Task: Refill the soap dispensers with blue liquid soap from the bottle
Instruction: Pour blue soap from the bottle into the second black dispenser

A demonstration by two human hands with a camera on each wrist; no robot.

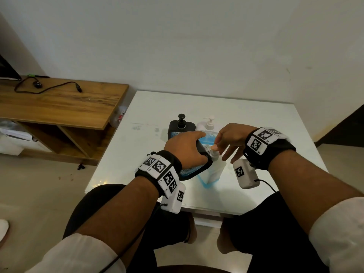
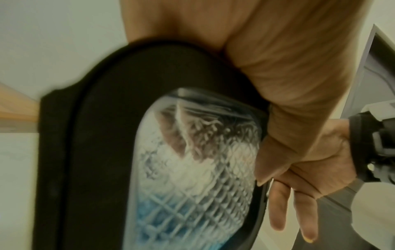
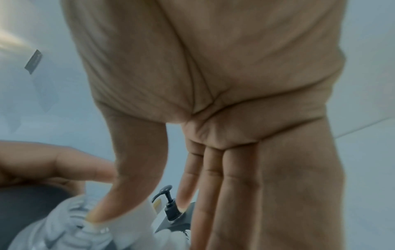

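My left hand [image 1: 197, 144] grips a black-framed dispenser [image 1: 194, 170] by its top and tips it to the right; its pump is off. Its clear diamond-cut window [image 2: 192, 169] shows blue soap low down. The bare threaded neck [image 1: 206, 149] meets the top of a pale soap bottle [image 1: 214, 170] that stands on the white table [image 1: 256, 125], blue at its base. My right hand [image 1: 215, 145] pinches there with thumb and forefinger, the other fingers spread. In the right wrist view my thumb [image 3: 100, 211] lies on the ridged grey neck [image 3: 70, 219].
Behind my hands stand a black pump dispenser [image 1: 181, 126] and a white pump dispenser [image 1: 207, 124]. A wooden shelf unit [image 1: 59, 99] with a black cable stands left of the table. The wall is close behind. My knees reach under the table's near edge.
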